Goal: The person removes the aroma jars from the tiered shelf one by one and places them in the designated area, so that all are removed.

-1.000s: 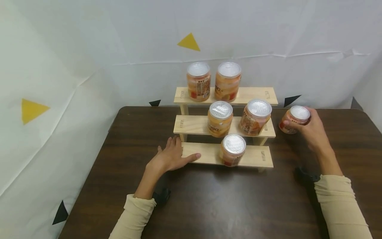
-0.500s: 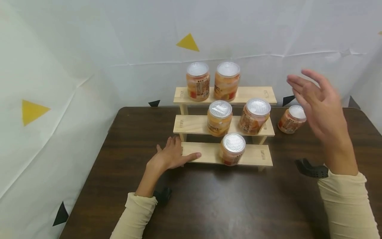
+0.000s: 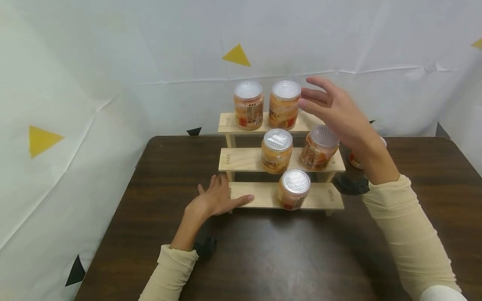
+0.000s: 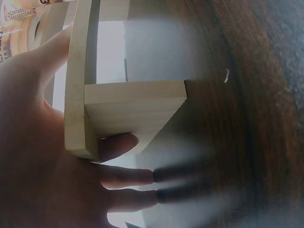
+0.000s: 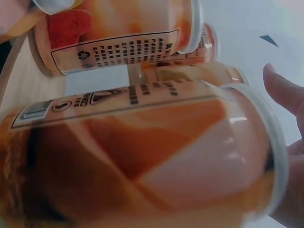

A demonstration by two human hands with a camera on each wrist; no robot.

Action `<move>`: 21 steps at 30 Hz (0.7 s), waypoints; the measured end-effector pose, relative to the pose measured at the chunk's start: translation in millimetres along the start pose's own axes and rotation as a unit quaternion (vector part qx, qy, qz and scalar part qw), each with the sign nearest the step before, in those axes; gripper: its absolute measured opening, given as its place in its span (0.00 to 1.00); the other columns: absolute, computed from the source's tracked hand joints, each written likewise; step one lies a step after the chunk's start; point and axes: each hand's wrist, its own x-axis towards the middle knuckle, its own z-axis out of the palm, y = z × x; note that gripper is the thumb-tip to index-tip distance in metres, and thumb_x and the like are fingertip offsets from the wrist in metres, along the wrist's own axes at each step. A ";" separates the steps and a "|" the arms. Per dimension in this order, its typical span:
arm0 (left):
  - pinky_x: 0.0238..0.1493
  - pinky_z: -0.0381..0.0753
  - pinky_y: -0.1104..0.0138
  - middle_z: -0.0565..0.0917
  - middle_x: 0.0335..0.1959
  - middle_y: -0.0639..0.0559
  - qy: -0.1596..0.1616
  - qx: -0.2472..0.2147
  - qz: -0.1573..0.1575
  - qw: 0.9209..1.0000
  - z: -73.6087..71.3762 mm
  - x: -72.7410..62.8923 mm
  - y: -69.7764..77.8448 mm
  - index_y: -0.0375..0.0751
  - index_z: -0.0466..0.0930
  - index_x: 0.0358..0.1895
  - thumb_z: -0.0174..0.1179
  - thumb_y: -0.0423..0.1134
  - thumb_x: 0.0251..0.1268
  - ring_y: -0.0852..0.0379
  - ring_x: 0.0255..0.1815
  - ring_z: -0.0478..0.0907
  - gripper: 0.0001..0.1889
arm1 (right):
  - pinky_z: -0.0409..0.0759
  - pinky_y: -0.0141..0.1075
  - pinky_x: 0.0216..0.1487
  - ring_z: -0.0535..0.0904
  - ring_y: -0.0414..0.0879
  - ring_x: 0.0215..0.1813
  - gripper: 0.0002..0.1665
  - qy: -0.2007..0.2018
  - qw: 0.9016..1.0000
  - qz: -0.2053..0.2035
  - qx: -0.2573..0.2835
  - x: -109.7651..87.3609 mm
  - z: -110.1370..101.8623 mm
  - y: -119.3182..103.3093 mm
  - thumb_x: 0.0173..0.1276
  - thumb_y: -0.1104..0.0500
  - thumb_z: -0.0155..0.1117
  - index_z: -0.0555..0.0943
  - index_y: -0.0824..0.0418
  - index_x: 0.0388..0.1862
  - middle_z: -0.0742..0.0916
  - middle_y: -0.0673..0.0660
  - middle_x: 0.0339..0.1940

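A three-tier wooden display rack (image 3: 256,193) carries orange cans with silver lids. Two stand on the top tier, the nearer to my right hand being a can (image 3: 285,106); the middle tier bears a left can (image 3: 277,152) and a right can (image 3: 315,152). One can (image 3: 294,190) is on the bottom tier. My left hand (image 3: 211,200) grips the bottom tier's left end, thumb over the board and fingers at the leg (image 4: 137,109). Beside the top-tier right can, my right hand (image 3: 342,110) has spread fingers and holds nothing. A can (image 5: 142,156) fills the right wrist view.
Another can (image 3: 355,159) stands on the dark table (image 3: 293,251) right of the rack, mostly hidden by my right forearm. A white cloth backdrop (image 3: 169,50) with yellow and black triangles rises behind and at the sides.
My right hand has let go of the can on the table, risen, and moved left over the rack to the top tier. My left hand has stayed in place.
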 end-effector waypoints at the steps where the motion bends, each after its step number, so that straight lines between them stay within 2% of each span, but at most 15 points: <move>1: 0.83 0.39 0.24 0.42 0.92 0.31 0.002 -0.001 0.000 1.000 2.7 1.7 -2.3 0.29 0.37 0.90 0.46 0.91 0.63 0.36 0.93 0.35 0.74 | 0.60 0.55 0.88 0.67 0.55 0.88 0.51 -0.004 1.000 0.003 -0.005 3.5 2.3 0.4 0.81 0.47 0.70 0.54 0.50 0.93 0.70 0.61 0.88; 5: 0.82 0.39 0.23 0.42 0.92 0.33 0.014 0.008 -0.002 1.000 14.4 10.6 -12.9 0.31 0.38 0.90 0.41 0.97 0.53 0.37 0.94 0.36 0.80 | 0.59 0.55 0.88 0.65 0.55 0.88 0.58 -0.023 0.999 0.016 -0.017 17.3 11.8 1.2 0.78 0.46 0.74 0.50 0.52 0.94 0.70 0.63 0.88; 8: 0.81 0.38 0.22 0.43 0.92 0.33 0.021 0.004 0.001 1.000 17.5 14.9 -16.3 0.31 0.38 0.90 0.43 0.97 0.53 0.36 0.94 0.36 0.79 | 0.57 0.55 0.89 0.66 0.56 0.88 0.61 -0.027 0.999 0.026 -0.028 25.4 17.2 0.1 0.77 0.45 0.75 0.48 0.53 0.94 0.72 0.65 0.86; 11: 0.80 0.38 0.20 0.44 0.92 0.32 0.027 0.007 0.008 1.000 18.5 18.0 -17.6 0.31 0.38 0.90 0.43 0.96 0.54 0.35 0.93 0.37 0.79 | 0.60 0.54 0.88 0.72 0.55 0.84 0.55 -0.025 0.999 0.019 -0.037 30.6 20.3 -0.8 0.77 0.47 0.75 0.56 0.55 0.92 0.78 0.64 0.81; 14: 0.79 0.39 0.20 0.45 0.91 0.30 0.027 0.012 0.012 0.999 14.0 14.1 -13.0 0.29 0.40 0.90 0.43 0.96 0.54 0.32 0.93 0.39 0.79 | 0.65 0.51 0.85 0.78 0.51 0.76 0.43 -0.026 0.999 0.003 -0.022 32.9 22.1 -0.5 0.77 0.51 0.75 0.69 0.58 0.85 0.84 0.58 0.72; 16: 0.81 0.40 0.21 0.45 0.91 0.29 0.023 0.017 0.011 1.000 7.1 4.4 -5.0 0.27 0.41 0.89 0.44 0.94 0.59 0.32 0.93 0.39 0.77 | 0.68 0.50 0.83 0.79 0.49 0.71 0.35 -0.026 1.000 -0.007 -0.012 33.3 22.6 0.0 0.78 0.53 0.74 0.75 0.60 0.79 0.85 0.56 0.67; 18: 0.82 0.40 0.23 0.45 0.90 0.27 0.017 0.016 0.010 1.000 -1.7 -6.3 4.0 0.26 0.42 0.89 0.48 0.90 0.64 0.31 0.92 0.39 0.73 | 0.68 0.50 0.82 0.79 0.47 0.68 0.32 -0.026 1.000 -0.011 -0.004 33.3 22.7 0.2 0.78 0.54 0.74 0.77 0.61 0.75 0.86 0.53 0.63; 21: 0.84 0.39 0.25 0.44 0.91 0.28 0.010 0.012 0.008 1.000 -8.5 -14.6 10.7 0.26 0.41 0.89 0.50 0.86 0.68 0.33 0.93 0.38 0.70 | 0.68 0.50 0.82 0.79 0.47 0.68 0.31 -0.022 1.000 -0.011 -0.008 33.5 22.5 0.6 0.78 0.53 0.74 0.78 0.60 0.75 0.86 0.52 0.63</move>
